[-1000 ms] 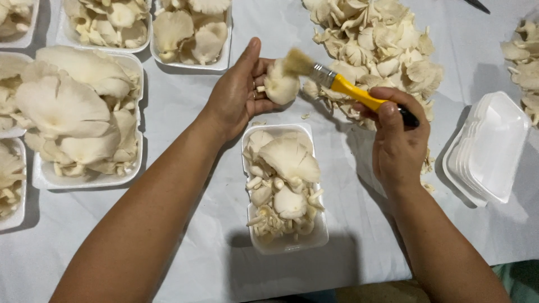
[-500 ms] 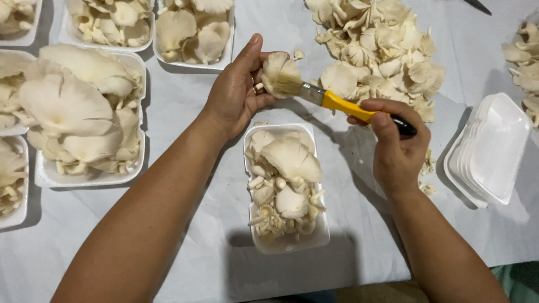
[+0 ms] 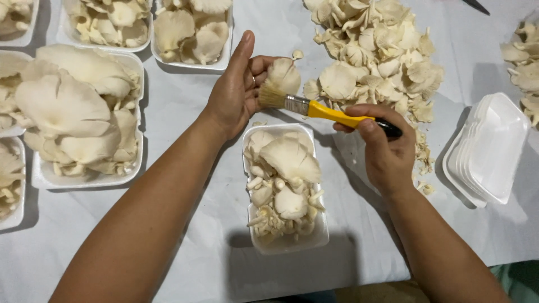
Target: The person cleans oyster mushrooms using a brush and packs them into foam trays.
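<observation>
My left hand (image 3: 236, 90) holds a pale oyster mushroom (image 3: 283, 74) between thumb and fingers, above the far end of a white foam tray (image 3: 316, 238) filled with mushrooms. My right hand (image 3: 382, 148) grips a paintbrush (image 3: 325, 111) with a yellow and black handle. Its bristles touch the underside of the held mushroom. Both hands hover over the white-covered table.
A large heap of loose oyster mushrooms (image 3: 376, 56) lies at the back right. A stack of unfilled foam trays (image 3: 488, 151) sits on the right. Filled mushroom trays (image 3: 84, 118) line the left side and back. More loose mushrooms (image 3: 525, 67) lie at the far right edge.
The brush has swept from the top of the mushroom down to its lower left side. My right hand dropped slightly towards me. The left hand kept the mushroom in place.
</observation>
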